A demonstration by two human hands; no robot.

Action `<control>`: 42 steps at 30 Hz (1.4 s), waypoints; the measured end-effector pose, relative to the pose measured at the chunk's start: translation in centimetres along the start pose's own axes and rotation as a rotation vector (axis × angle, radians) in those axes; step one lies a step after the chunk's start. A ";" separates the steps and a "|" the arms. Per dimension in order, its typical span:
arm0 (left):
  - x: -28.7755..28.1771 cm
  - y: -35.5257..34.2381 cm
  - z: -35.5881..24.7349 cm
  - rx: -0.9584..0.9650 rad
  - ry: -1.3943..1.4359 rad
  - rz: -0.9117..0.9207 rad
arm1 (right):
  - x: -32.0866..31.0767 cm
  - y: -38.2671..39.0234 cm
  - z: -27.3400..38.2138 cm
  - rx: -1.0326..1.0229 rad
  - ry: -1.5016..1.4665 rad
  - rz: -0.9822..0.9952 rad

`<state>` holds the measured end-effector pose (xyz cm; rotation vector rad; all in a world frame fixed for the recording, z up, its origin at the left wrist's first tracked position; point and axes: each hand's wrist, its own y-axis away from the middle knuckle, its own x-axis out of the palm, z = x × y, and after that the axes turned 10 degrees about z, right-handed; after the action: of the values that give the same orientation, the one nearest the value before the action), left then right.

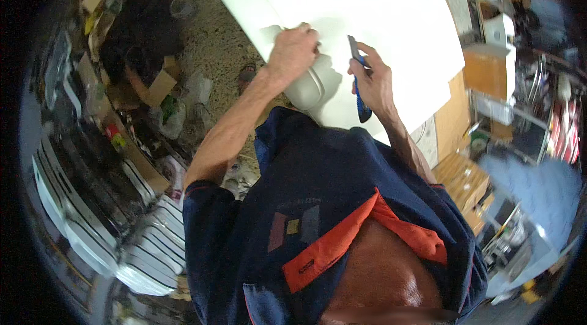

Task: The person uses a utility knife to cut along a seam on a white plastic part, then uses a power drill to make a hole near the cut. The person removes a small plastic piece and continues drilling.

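A large, pale white moulded panel (397, 80) lies in front of me, with a groove along its left part and a rounded raised form near its near left edge. My left hand (296, 50) rests on that left part, fingers curled and pressed together at the groove; what they pinch, if anything, is hidden. In my right hand (374, 83) is a blue utility knife (359, 102), its blade extended and pointing away from me. The knife is over the panel, to the right of my left hand; I cannot tell whether the blade touches it.
On the left, the speckled floor (214, 44) holds cardboard pieces (160, 88) and plastic bags. Stacked white panels with dark edges (153, 239) stand at the lower left. To the right are a wooden box (461, 181), cardboard (486, 71) and blue sheeting (538, 184).
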<state>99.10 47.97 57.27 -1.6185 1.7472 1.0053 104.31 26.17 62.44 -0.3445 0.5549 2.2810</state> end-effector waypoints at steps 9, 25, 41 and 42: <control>-2.0 -0.1 2.0 0.051 0.393 -0.014 | 1.7 1.5 0.1 0.037 0.236 0.070; -0.2 0.0 1.4 -0.023 0.260 -0.208 | 3.2 -0.6 0.3 -0.065 0.355 0.152; -0.5 -0.9 1.2 -0.101 0.290 -0.162 | 3.6 -1.1 -0.2 -0.073 0.380 0.136; -0.5 -1.0 1.1 -0.105 0.279 -0.162 | 3.6 -1.2 -0.2 -0.068 0.383 0.137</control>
<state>99.99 49.19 56.87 -2.0131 1.7261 0.8385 102.70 29.04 60.51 -0.8096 0.7109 2.3818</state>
